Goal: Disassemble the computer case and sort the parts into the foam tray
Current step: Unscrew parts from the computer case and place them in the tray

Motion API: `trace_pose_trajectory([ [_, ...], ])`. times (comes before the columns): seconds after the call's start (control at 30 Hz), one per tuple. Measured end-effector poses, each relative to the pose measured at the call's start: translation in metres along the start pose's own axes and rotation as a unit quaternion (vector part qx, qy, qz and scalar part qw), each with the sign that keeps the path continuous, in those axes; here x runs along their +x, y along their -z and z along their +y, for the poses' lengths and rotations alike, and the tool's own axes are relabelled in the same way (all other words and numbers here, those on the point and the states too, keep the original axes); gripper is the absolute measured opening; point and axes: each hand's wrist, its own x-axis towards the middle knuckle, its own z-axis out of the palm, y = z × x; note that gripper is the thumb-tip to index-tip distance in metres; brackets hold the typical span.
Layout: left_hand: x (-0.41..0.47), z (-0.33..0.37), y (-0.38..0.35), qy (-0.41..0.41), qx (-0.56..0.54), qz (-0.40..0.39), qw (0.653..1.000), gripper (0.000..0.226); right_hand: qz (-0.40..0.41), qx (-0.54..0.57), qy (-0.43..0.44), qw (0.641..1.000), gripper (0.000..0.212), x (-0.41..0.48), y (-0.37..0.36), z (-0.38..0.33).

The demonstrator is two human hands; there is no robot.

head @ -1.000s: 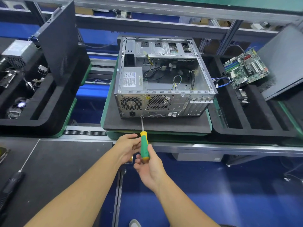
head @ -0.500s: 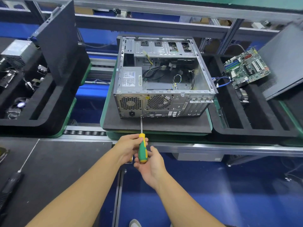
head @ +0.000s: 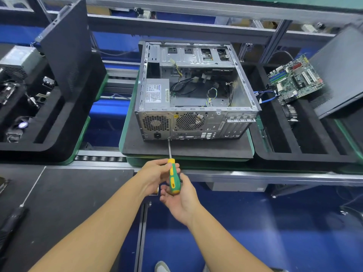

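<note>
Screwdriver (head: 172,176) tip touches the computer case (head: 196,122) rear; left hand (head: 156,173) grips the handle's front, right hand (head: 181,199) curls round its butt.

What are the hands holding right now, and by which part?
The green-and-yellow screwdriver, by its handle: the left hand grips the upper handle, the right hand cups the butt end. Its tip sits at the computer case rear panel.

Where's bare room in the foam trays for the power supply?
Right foam tray: both slots' near ends, below motherboard and blue cables, look bare. Left foam tray: only the slot by the leaning panel; farther left is crowded.
</note>
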Motion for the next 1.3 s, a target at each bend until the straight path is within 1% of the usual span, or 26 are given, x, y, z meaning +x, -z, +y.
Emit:
trace_pose_trajectory([
  [0.03, 0.0, 0.0, 0.001, 0.011, -0.002, -0.014, 1.0, 0.024, -0.005, 0.008, 0.001, 1.0, 0.039, 0.001, 0.002, 0.0],
  [0.1, -0.003, 0.003, -0.001, 0.037, 0.03, -0.022, 0.999, 0.025, 0.004, 0.005, 0.024, 1.0, 0.031, 0.004, 0.002, 0.001],
  [0.17, -0.006, 0.006, -0.005, 0.05, 0.086, -0.024, 0.995, 0.037, 0.021, -0.031, 0.054, 0.998, 0.024, 0.005, 0.002, 0.004],
  [0.2, -0.007, 0.007, -0.007, 0.044, 0.106, -0.026, 0.993, 0.04, 0.025, -0.051, 0.067, 0.996, 0.023, 0.005, 0.002, 0.005],
  [0.27, -0.005, 0.006, -0.007, 0.028, 0.104, -0.008, 0.994, 0.038, 0.031, -0.066, 0.079, 0.994, 0.029, 0.003, 0.0, 0.006],
  [0.33, -0.003, 0.006, -0.004, 0.02, 0.075, 0.016, 0.997, 0.039, 0.03, -0.053, 0.07, 0.996, 0.038, 0.001, -0.003, 0.005],
  [0.4, -0.004, 0.006, -0.002, 0.014, 0.052, 0.019, 0.998, 0.041, 0.022, -0.033, 0.035, 0.999, 0.045, -0.001, -0.004, 0.003],
  [0.47, -0.004, 0.004, 0.0, 0.016, 0.039, 0.01, 0.999, 0.037, 0.006, -0.006, 0.0, 1.0, 0.047, 0.0, -0.003, 0.001],
  [0.57, -0.005, 0.002, 0.002, 0.019, 0.062, -0.016, 0.998, 0.029, 0.011, -0.011, 0.016, 1.0, 0.034, 0.001, -0.002, 0.0],
  [0.67, -0.006, 0.004, -0.002, 0.019, 0.11, -0.015, 0.994, 0.031, 0.024, -0.042, 0.057, 0.997, 0.025, 0.003, -0.004, 0.004],
  [0.73, -0.004, 0.003, -0.004, 0.013, 0.102, 0.01, 0.995, 0.029, 0.024, -0.046, 0.068, 0.996, 0.028, 0.003, -0.007, 0.006],
  [0.8, -0.002, 0.002, -0.003, 0.013, 0.077, 0.031, 0.996, 0.027, 0.022, -0.021, 0.064, 0.998, 0.033, 0.003, -0.01, 0.006],
  [0.87, 0.0, -0.001, 0.0, 0.009, 0.059, 0.029, 0.998, 0.023, 0.012, 0.006, 0.026, 1.0, 0.046, 0.003, -0.009, 0.004],
  [0.93, 0.004, -0.003, 0.003, 0.001, 0.1, 0.023, 0.995, 0.018, 0.002, 0.017, -0.001, 1.0, 0.051, 0.004, -0.005, 0.003],
  [0.97, 0.005, -0.002, 0.002, -0.01, 0.143, 0.032, 0.989, 0.016, 0.004, 0.019, -0.001, 1.0, 0.048, 0.004, -0.002, 0.003],
  [1.0, 0.008, 0.001, 0.0, -0.031, 0.193, 0.06, 0.979, 0.016, 0.01, 0.017, 0.009, 1.0, 0.041, 0.003, -0.001, 0.003],
  [1.07, 0.015, 0.011, -0.005, -0.113, 0.276, 0.171, 0.939, 0.014, 0.026, -0.002, 0.042, 0.999, 0.023, 0.005, 0.002, 0.004],
  [1.1, 0.017, 0.017, -0.007, -0.155, 0.297, 0.223, 0.915, 0.014, 0.029, -0.015, 0.058, 0.998, 0.019, 0.005, 0.004, 0.004],
  [1.13, 0.02, 0.024, -0.011, -0.184, 0.305, 0.259, 0.898, 0.016, 0.03, -0.025, 0.071, 0.997, 0.023, 0.006, 0.006, 0.003],
  [1.17, 0.022, 0.03, -0.014, -0.196, 0.309, 0.28, 0.888, 0.02, 0.032, -0.03, 0.08, 0.996, 0.029, 0.007, 0.007, 0.001],
  [1.23, 0.029, 0.038, -0.021, -0.187, 0.327, 0.297, 0.877, 0.03, 0.04, -0.046, 0.091, 0.994, 0.038, 0.007, 0.007, -0.003],
  [1.3, 0.036, 0.041, -0.028, -0.172, 0.345, 0.31, 0.869, 0.035, 0.041, -0.066, 0.091, 0.993, 0.038, 0.007, 0.007, -0.007],
])
